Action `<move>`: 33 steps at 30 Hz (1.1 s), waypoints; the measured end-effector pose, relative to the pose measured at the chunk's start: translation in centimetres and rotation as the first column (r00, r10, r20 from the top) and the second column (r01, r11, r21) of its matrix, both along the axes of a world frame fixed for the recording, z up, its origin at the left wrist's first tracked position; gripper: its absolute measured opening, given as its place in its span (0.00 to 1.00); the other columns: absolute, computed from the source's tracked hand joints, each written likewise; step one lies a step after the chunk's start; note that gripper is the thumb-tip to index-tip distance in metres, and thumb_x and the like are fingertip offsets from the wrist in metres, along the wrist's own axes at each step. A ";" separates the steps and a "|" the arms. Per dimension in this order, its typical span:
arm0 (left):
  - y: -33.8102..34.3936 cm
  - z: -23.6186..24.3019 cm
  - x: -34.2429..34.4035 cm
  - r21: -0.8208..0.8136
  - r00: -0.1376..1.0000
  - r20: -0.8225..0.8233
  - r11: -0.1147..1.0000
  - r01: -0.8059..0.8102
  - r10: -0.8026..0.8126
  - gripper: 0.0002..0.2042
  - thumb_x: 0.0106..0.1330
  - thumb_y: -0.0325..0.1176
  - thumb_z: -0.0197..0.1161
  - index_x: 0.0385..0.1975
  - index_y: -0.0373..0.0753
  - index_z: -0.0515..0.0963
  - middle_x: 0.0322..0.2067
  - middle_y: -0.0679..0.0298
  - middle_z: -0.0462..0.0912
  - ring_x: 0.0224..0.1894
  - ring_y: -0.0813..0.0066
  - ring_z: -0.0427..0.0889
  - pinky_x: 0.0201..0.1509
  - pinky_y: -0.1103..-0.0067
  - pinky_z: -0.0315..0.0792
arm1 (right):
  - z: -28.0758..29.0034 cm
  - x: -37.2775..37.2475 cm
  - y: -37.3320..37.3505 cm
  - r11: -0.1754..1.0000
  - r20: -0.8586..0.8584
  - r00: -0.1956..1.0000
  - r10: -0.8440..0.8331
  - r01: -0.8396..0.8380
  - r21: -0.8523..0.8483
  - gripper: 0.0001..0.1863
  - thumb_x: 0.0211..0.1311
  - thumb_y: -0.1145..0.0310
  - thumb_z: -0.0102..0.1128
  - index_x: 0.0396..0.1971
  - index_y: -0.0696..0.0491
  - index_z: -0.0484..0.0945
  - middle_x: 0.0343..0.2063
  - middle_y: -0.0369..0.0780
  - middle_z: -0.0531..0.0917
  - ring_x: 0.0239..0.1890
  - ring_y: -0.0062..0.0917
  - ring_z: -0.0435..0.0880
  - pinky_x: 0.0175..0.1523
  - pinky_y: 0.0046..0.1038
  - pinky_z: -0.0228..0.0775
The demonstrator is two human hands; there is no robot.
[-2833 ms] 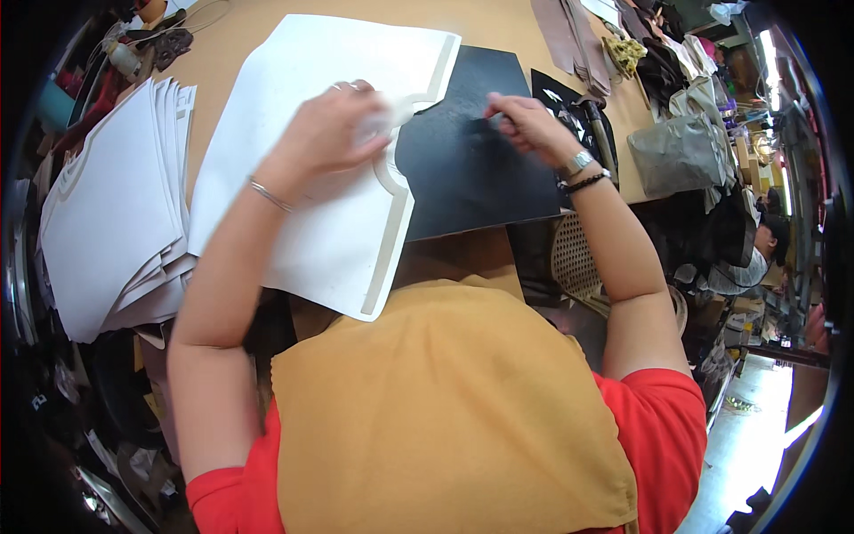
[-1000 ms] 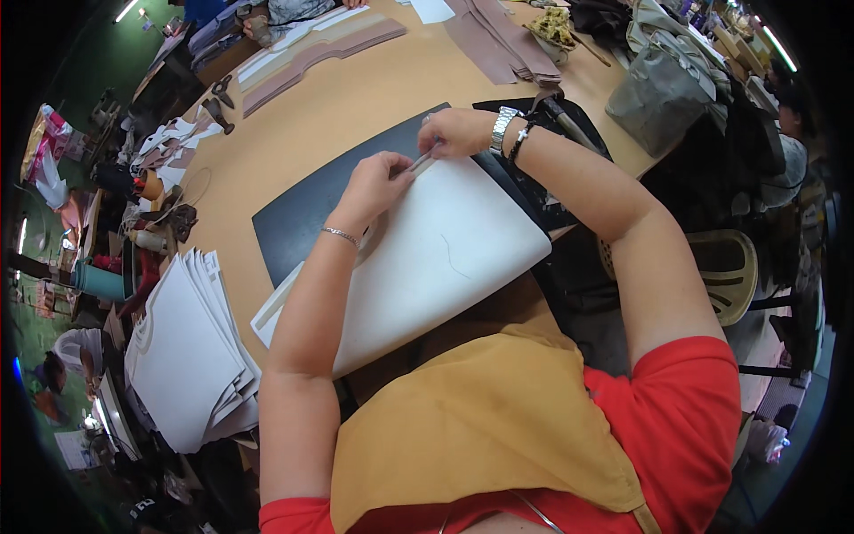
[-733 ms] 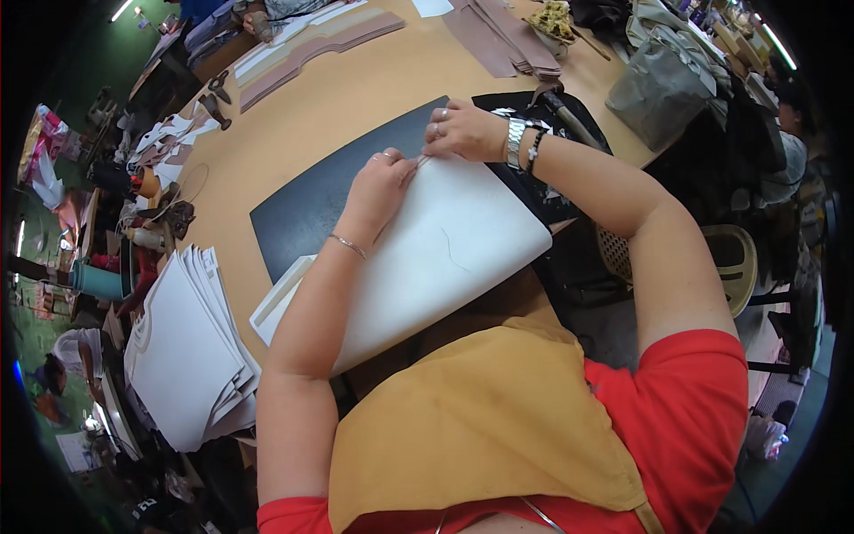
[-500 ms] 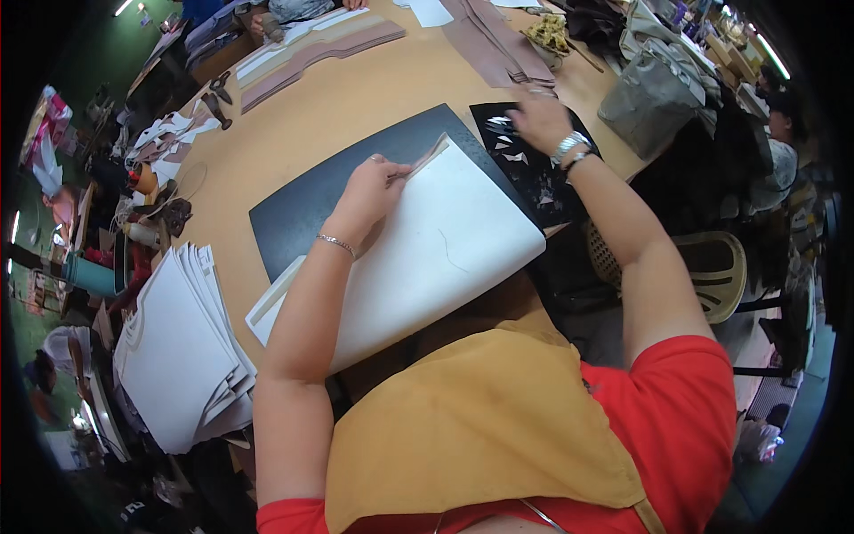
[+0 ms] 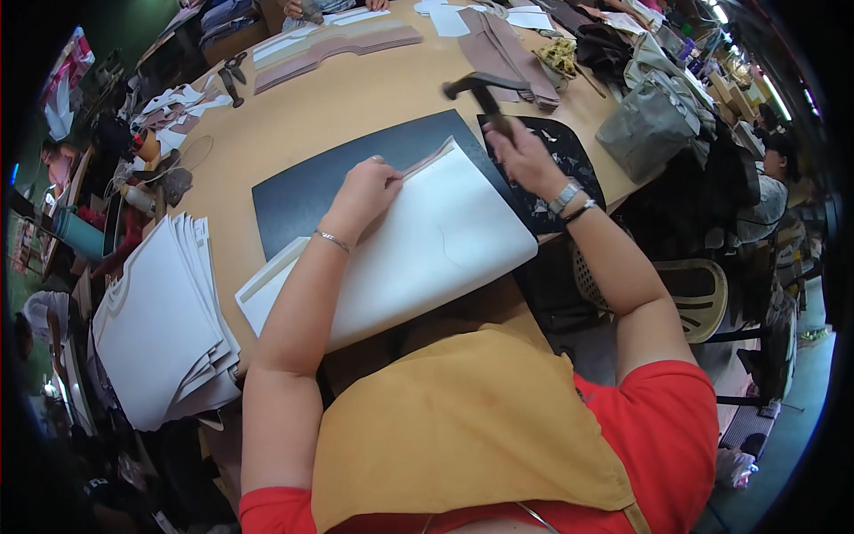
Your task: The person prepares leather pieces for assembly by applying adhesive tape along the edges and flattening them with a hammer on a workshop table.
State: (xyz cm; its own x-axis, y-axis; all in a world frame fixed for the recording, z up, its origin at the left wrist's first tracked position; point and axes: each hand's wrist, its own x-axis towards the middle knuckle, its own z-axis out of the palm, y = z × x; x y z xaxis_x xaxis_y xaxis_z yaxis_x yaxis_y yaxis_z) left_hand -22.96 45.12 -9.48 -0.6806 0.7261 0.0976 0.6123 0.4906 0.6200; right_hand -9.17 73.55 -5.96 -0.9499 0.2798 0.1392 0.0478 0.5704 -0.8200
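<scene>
A: Take the large white sheet point(image 5: 454, 231) as the clock's centre. Where is it?

B: It lies across a flat black board point(image 5: 302, 196) on the tan tabletop point(image 5: 240, 147). One sheet is on the board; more fill a loose stack of white sheets point(image 5: 151, 329) between eight and nine, too overlapped to count

A: And the two hands?

B: The left hand point(image 5: 369, 189), between ten and eleven, has thumb and fingers narrowed on the sheet's upper edge. The right hand point(image 5: 527, 162), at two, is wrapped round one hammer with a dark curved metal head point(image 5: 483, 84); the head points to one o'clock, apart from the sheet

A: Which containers do you count?

B: Three. A small pale bowl point(image 5: 562, 80) at one holds a single crumpled yellow lump point(image 5: 558, 55). A grey soft-sided bag point(image 5: 651, 129) stands at two, and a teal cylindrical container point(image 5: 80, 233) at nine; I cannot tell what either contains

A: Anything near the hammer?

B: One rounded black pad point(image 5: 587, 173) at two, strewn with pale scraps too small to count
</scene>
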 end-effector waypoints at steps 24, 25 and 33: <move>-2.7 -3.2 3.5 -0.158 0.899 -0.421 0.986 0.053 -0.115 0.14 0.72 0.32 0.60 0.54 0.36 0.82 0.50 0.52 0.85 0.53 0.55 0.83 0.57 0.62 0.78 | 1.8 -0.6 -7.2 0.916 0.300 0.936 0.184 -0.274 0.294 0.26 0.77 0.48 0.52 0.46 0.60 0.75 0.36 0.57 0.85 0.42 0.52 0.86 0.49 0.46 0.75; -3.0 -3.2 4.5 -0.079 0.867 -0.493 0.997 0.028 -0.063 0.16 0.71 0.34 0.62 0.54 0.36 0.81 0.53 0.54 0.83 0.56 0.55 0.81 0.59 0.59 0.76 | 1.1 -0.6 -6.9 0.897 0.366 0.910 0.196 -0.317 0.308 0.25 0.77 0.48 0.52 0.46 0.60 0.75 0.36 0.56 0.85 0.41 0.52 0.85 0.48 0.46 0.75; -6.5 -1.5 8.5 -0.031 0.862 -0.383 0.928 -0.370 0.331 0.25 0.62 0.51 0.74 0.52 0.40 0.82 0.52 0.60 0.81 0.58 0.58 0.79 0.58 0.62 0.71 | 1.1 -0.4 -8.3 0.887 0.333 0.911 0.242 -0.347 0.306 0.24 0.78 0.49 0.51 0.46 0.59 0.75 0.34 0.56 0.85 0.40 0.53 0.85 0.48 0.47 0.75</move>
State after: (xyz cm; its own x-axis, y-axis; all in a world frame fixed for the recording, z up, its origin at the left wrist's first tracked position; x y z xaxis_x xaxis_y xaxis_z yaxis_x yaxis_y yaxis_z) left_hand -14.44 38.67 -10.93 -0.8221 0.4650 0.3285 0.5604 0.7626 0.3230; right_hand -9.60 65.25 -4.88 -0.9936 -0.0365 -0.1068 0.0272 0.8407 -0.5409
